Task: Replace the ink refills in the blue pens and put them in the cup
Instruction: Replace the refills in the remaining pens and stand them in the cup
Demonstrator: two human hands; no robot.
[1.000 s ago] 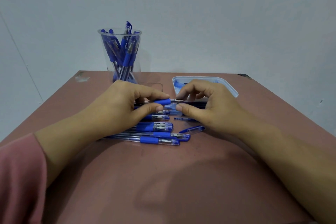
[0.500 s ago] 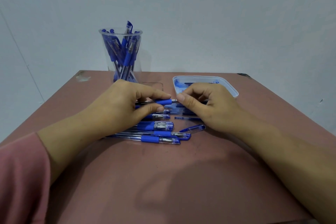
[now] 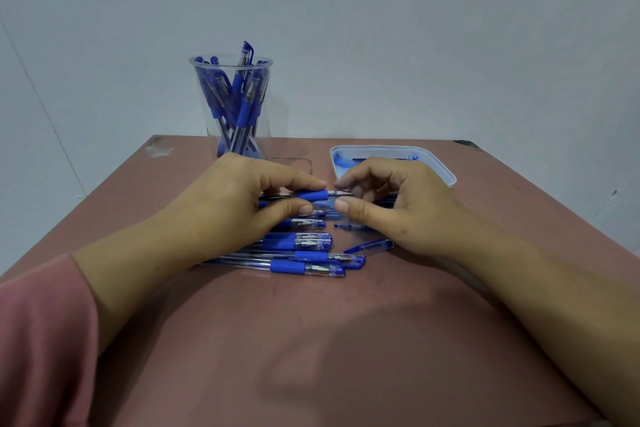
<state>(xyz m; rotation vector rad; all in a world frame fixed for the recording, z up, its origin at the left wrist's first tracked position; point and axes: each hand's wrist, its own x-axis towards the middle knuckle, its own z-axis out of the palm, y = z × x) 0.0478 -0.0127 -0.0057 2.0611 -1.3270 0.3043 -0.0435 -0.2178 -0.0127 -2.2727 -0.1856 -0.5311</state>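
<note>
My left hand (image 3: 225, 204) grips a clear pen with a blue grip (image 3: 311, 195), held level with its metal tip pointing right. My right hand (image 3: 401, 208) sits just right of that tip. Its thumb and forefinger are curled and slightly apart, with the tip in the gap between them, and no clear contact shows. Several more blue pens (image 3: 301, 267) lie in a row on the table below my left hand. At the back left stands a clear cup (image 3: 207, 97) with several blue pens in it.
A white tray (image 3: 446, 177) with blue refills sits behind my right hand. A loose blue cap (image 3: 370, 246) and a thin refill (image 3: 349, 226) lie beside the pens. The brown table (image 3: 311, 340) stretches toward me, with a pink sleeve at the lower left.
My right hand has drawn in from further right to the held pen's tip, and its thumb and forefinger have parted a little. My left hand has stayed in place with the pen.
</note>
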